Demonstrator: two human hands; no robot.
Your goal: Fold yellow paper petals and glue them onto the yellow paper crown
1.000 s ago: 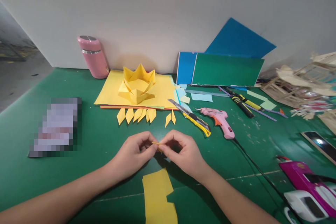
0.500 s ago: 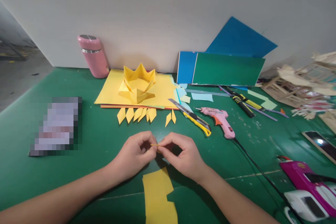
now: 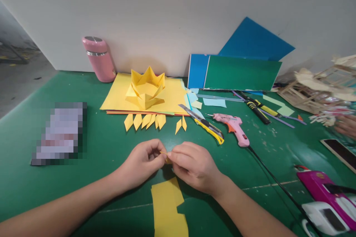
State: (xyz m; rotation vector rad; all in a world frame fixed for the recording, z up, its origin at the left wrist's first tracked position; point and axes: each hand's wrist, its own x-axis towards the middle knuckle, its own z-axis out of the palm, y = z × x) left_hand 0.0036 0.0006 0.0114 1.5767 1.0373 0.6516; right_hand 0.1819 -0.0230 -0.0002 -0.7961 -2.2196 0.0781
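Note:
Between my fingertips is a small piece of yellow paper (image 3: 167,159), mostly hidden. My left hand (image 3: 146,159) pinches its left side, and my right hand (image 3: 194,166) is closed on its right side. Just below my hands lie yellow paper sheets (image 3: 167,200), one with a notch in its right edge. Beyond my hands, several folded yellow diamond pieces (image 3: 137,121) lie in a row. A pointed, crown-like yellow paper ring (image 3: 144,100) sits on a stack of yellow sheets (image 3: 116,92).
Right of centre lie a yellow utility knife (image 3: 208,129) and a pink glue gun (image 3: 232,124) with a trailing cord. A pink flask (image 3: 100,61) stands at the wall. Blue and green boards (image 3: 241,72) lean there. Another person's hand (image 3: 346,126) shows at far right.
My right hand has rolled over, its fingers closing further round the small yellow paper. My left hand barely moved. Another person's hand has appeared at the right edge.

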